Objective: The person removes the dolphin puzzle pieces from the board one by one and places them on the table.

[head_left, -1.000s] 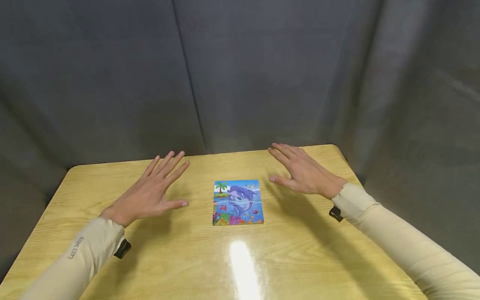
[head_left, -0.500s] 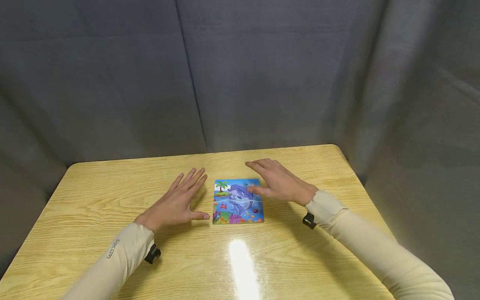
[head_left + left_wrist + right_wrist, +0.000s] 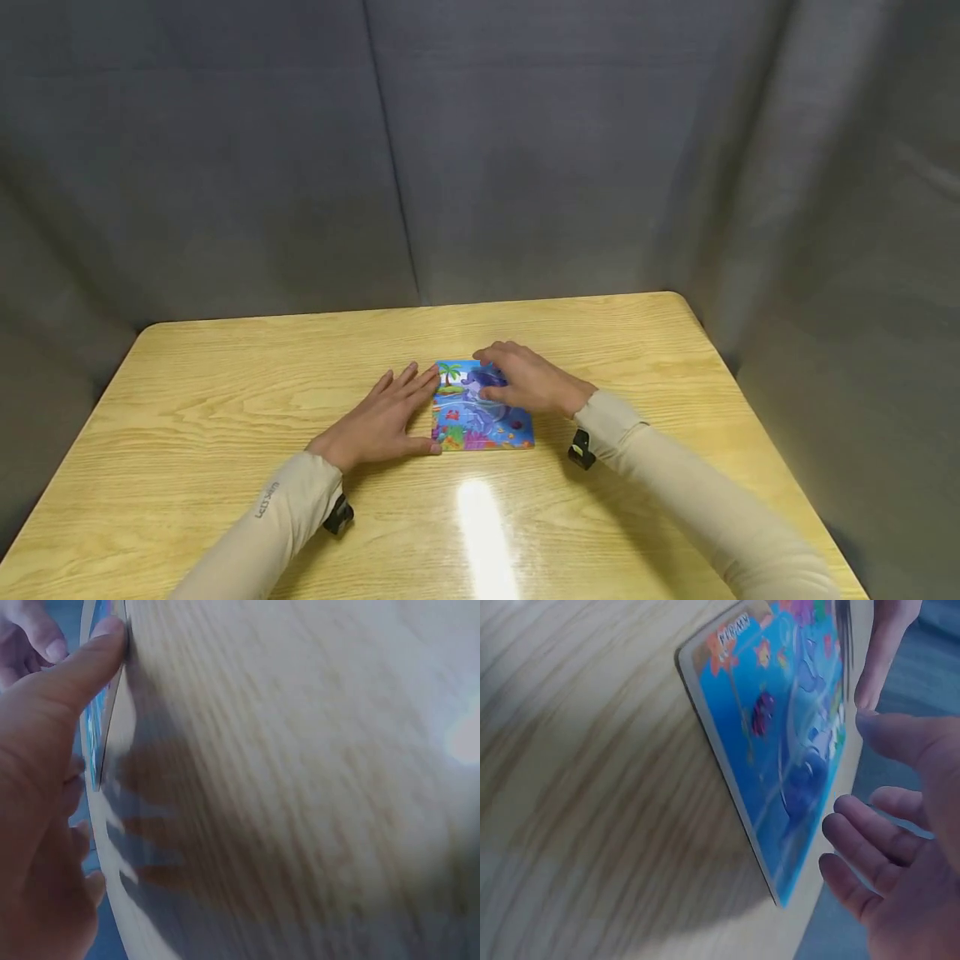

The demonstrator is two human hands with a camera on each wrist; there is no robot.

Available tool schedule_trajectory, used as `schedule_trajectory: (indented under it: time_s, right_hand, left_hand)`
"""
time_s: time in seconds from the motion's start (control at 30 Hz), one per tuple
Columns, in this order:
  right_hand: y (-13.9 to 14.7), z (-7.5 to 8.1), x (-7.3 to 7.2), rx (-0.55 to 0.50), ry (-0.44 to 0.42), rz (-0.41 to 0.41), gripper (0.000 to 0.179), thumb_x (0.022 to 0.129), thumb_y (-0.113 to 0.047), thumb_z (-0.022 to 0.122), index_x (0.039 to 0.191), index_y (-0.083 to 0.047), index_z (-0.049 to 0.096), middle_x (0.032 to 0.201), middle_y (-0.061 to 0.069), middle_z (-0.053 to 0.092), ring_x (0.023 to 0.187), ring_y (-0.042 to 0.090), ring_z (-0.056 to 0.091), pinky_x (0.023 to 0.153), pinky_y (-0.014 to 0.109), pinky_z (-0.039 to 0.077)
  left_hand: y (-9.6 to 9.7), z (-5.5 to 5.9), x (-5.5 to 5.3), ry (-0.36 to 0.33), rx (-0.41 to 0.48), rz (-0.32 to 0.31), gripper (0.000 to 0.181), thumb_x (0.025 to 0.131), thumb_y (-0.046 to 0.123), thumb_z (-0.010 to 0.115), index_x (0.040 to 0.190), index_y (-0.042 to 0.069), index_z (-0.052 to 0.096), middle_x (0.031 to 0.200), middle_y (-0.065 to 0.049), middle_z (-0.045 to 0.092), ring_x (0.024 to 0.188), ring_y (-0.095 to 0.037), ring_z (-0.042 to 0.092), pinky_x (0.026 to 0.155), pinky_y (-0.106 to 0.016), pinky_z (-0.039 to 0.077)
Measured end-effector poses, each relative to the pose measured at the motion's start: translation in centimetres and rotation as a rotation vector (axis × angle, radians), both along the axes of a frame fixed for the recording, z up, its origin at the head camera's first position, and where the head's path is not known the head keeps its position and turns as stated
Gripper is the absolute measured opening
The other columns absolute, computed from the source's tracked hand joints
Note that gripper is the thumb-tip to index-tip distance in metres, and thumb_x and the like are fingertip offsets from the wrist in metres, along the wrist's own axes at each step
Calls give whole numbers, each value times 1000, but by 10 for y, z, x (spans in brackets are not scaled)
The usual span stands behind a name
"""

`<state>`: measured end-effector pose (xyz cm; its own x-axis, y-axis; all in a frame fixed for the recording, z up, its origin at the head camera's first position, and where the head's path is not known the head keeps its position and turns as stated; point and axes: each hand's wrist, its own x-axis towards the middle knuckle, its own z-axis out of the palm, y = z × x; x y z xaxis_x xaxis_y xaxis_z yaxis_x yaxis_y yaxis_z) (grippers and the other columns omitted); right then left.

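Puzzle (image 3: 472, 421) lies on the surface (image 3: 637, 358); at its left edge, left hand (image 3: 382, 421) has fingers spread, gripping nothing; over its far right part, right hand (image 3: 531, 379) has fingers loosely bent, holding nothing.

Puzzle board (image 3: 480, 421) on table (image 3: 210, 392); left hand (image 3: 378, 425) at its left edge, right hand (image 3: 528, 382) above its far-right part; curtain (image 3: 480, 150) behind table.

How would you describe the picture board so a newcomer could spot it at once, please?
On the wooden table, find the left hand and right hand. The picture board lies at their fingers. Its blue sea scene, with dolphin and palm tree, sets it apart from the plain table and beige sleeves.
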<state>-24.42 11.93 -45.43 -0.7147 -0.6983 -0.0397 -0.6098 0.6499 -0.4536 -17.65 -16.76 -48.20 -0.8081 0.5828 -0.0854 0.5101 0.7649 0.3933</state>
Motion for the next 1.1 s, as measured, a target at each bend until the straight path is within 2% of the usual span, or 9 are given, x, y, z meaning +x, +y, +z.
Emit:
schedule_trajectory:
  time_s: [0.1, 0.3, 0.47, 0.67, 0.83, 1.1]
  right_hand:
    - [-6, -5, -2, 21, 12, 15, 58, 103, -30, 73, 151, -1, 58, 141, 15, 65, 129, 32, 63, 111, 49, 53]
    - [-20, -7, 2, 95, 101, 39, 52, 102, -33, 74, 144, -3, 66, 134, 15, 65, 116, 31, 63, 97, 49, 54]
    - [-33, -2, 7, 163, 89, -5, 52, 102, -33, 74, 144, -5, 65, 135, 14, 63, 109, 29, 58, 91, 46, 51]
    - [-46, 6, 9, 247, 60, -48, 51, 101, -31, 76, 145, -7, 65, 138, 13, 62, 115, 29, 57, 97, 48, 51]
    - [-53, 11, 8, 299, 41, -55, 49, 101, -31, 77, 142, -7, 67, 131, 11, 63, 112, 28, 58, 97, 46, 51]
    - [-52, 11, -1, 260, -23, -62, 48, 96, -29, 82, 137, -7, 68, 133, 13, 63, 116, 30, 57, 106, 49, 51]
  left_hand:
    - [0, -2, 0, -21, -3, -3, 98, 98, 63, 67, 170, 9, 27, 181, -7, 18, 169, -39, 12, 134, -68, 9]
    - [6, 0, 4, -39, 9, 1, 98, 99, 61, 68, 168, 4, 28, 180, -11, 20, 167, -41, 16, 132, -69, 13]
    - [9, 3, 6, -43, 10, 0, 97, 99, 59, 69, 168, 2, 30, 179, -12, 22, 167, -42, 18, 132, -69, 16]
    - [10, 6, 8, -42, -9, -6, 98, 99, 59, 68, 168, 2, 29, 179, -13, 21, 167, -42, 18, 132, -68, 18]
    - [10, 6, 7, -35, -25, -11, 98, 99, 60, 69, 168, 2, 29, 179, -13, 21, 167, -43, 19, 132, -68, 18]
    - [12, 6, 6, -35, -34, -16, 97, 99, 60, 68, 168, 3, 30, 179, -13, 21, 166, -43, 19, 131, -68, 19]
